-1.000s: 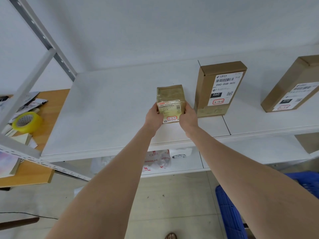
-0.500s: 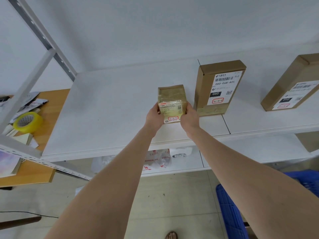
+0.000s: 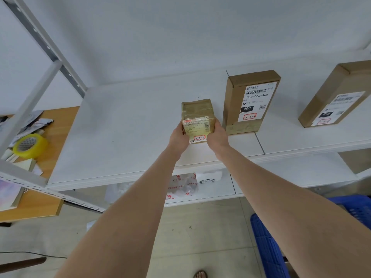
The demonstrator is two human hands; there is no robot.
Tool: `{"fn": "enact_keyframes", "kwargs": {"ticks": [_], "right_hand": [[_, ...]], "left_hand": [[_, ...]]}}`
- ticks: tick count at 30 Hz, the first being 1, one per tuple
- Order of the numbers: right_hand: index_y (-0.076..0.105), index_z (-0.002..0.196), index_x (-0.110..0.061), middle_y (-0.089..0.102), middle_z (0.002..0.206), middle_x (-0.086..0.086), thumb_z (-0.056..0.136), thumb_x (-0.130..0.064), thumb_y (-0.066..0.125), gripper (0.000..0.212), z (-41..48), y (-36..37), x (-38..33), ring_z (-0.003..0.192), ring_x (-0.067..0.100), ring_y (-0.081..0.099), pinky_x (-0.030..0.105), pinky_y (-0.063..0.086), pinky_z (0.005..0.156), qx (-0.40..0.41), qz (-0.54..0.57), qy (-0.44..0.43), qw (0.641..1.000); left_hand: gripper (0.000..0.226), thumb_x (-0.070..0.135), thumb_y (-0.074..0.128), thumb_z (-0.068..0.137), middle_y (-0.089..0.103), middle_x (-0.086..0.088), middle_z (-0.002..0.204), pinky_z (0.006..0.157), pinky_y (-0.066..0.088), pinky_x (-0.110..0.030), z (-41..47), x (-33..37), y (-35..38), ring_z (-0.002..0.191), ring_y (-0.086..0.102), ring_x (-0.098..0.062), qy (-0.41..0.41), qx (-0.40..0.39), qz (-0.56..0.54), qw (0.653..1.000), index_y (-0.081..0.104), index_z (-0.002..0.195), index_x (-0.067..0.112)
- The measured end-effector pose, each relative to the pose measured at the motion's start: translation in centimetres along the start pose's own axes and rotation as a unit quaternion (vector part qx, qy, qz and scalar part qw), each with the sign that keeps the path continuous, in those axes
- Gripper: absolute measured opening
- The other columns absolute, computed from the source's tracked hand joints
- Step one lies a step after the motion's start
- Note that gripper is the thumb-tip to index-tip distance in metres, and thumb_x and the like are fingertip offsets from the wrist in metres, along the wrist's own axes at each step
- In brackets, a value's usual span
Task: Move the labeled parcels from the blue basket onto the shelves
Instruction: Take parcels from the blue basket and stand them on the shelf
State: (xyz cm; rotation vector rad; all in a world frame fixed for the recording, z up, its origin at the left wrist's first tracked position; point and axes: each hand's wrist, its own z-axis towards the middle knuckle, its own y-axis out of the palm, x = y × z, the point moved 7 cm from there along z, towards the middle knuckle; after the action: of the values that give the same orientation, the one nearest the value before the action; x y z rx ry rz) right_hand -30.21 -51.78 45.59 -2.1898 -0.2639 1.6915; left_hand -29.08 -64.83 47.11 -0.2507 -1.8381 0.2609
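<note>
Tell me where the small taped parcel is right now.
Head view, centre: the small taped parcel is at the upper shelf, held between the left hand and right hand, just left of the brown box marked 060.

Parcel storeroom; metal shelving [image 3: 140, 121]; labelled boxes [image 3: 252, 101]

Centre frame: small parcel [image 3: 196, 109] olive-brown, cream label, red-ringed tag. Right of it, box [image 3: 233, 109] tan, white label, black patch. shelf [image 3: 120, 127] white. Left edge: tape roll [image 3: 39, 146] yellow. Lower right: basket [image 3: 267, 247] blue.
</note>
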Motion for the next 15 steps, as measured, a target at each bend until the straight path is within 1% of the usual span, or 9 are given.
{"fn": "enact_keyframes", "kwargs": {"ticks": [4, 8, 11, 13, 14, 15], "right_hand": [[0.028, 0.149, -0.021, 0.056, 0.129, 0.007, 0.086, 0.014, 0.029, 0.072, 0.38, -0.51, 0.57, 0.113, 0.023, 0.054, 0.028, 0.047, 0.082, 0.007, 0.006, 0.010, 1.000], [0.028, 0.148, -0.020, 0.055, 0.130, 0.008, 0.085, 0.016, 0.027, 0.073, 0.39, -0.53, 0.73, 0.114, 0.025, 0.054, 0.027, 0.045, 0.081, 0.004, 0.007, 0.015, 1.000], [0.027, 0.149, -0.021, 0.055, 0.132, 0.006, 0.082, 0.018, 0.028, 0.078, 0.67, -0.35, 0.98, 0.118, 0.025, 0.054, 0.031, 0.049, 0.088, -0.001, 0.017, 0.023, 1.000], [0.024, 0.150, -0.022, 0.052, 0.136, 0.005, 0.081, 0.018, 0.031, 0.080, 0.70, -0.34, 1.10, 0.120, 0.025, 0.052, 0.034, 0.050, 0.093, -0.007, 0.019, 0.028, 0.999], [0.022, 0.151, -0.021, 0.050, 0.138, 0.006, 0.082, 0.017, 0.032, 0.079, 0.66, -0.35, 1.10, 0.120, 0.025, 0.052, 0.034, 0.050, 0.093, -0.009, 0.014, 0.030, 0.999], [0.020, 0.151, -0.021, 0.049, 0.140, 0.007, 0.083, 0.016, 0.033, 0.079, 0.49, -0.37, 1.03, 0.121, 0.025, 0.051, 0.033, 0.050, 0.091, -0.013, 0.008, 0.033, 0.999]], "left_hand": [[0.049, -0.004, 0.036, 0.090, 0.060, 0.006, 0.106, 0.064, 0.041, -0.011, 0.10, 0.03, 0.74, 0.097, 0.054, -0.010, 0.002, -0.009, 0.005, 1.000, 0.052, 0.129, 0.020], [0.047, -0.004, 0.037, 0.090, 0.058, 0.007, 0.105, 0.057, 0.040, -0.004, -0.06, 0.15, 0.84, 0.094, 0.052, -0.008, 0.004, -0.011, -0.009, 1.000, 0.052, 0.129, 0.019], [0.047, -0.006, 0.038, 0.090, 0.058, 0.004, 0.107, 0.050, 0.041, 0.001, 0.08, 0.18, 0.73, 0.093, 0.051, -0.007, 0.005, -0.012, -0.012, 1.000, 0.051, 0.130, 0.016], [0.046, -0.007, 0.038, 0.090, 0.057, 0.003, 0.109, 0.049, 0.041, 0.002, 0.16, 0.15, 0.73, 0.092, 0.051, -0.006, 0.004, -0.015, -0.011, 1.000, 0.050, 0.130, 0.013], [0.046, -0.007, 0.039, 0.090, 0.057, 0.002, 0.114, 0.051, 0.042, 0.001, 0.14, 0.14, 0.68, 0.096, 0.052, -0.007, 0.003, -0.017, -0.008, 1.000, 0.048, 0.131, 0.012], [0.049, -0.007, 0.040, 0.090, 0.055, 0.002, 0.122, 0.059, 0.045, -0.001, 0.06, 0.13, 0.58, 0.107, 0.052, -0.011, -0.001, -0.022, -0.006, 1.000, 0.044, 0.134, 0.012]]}}
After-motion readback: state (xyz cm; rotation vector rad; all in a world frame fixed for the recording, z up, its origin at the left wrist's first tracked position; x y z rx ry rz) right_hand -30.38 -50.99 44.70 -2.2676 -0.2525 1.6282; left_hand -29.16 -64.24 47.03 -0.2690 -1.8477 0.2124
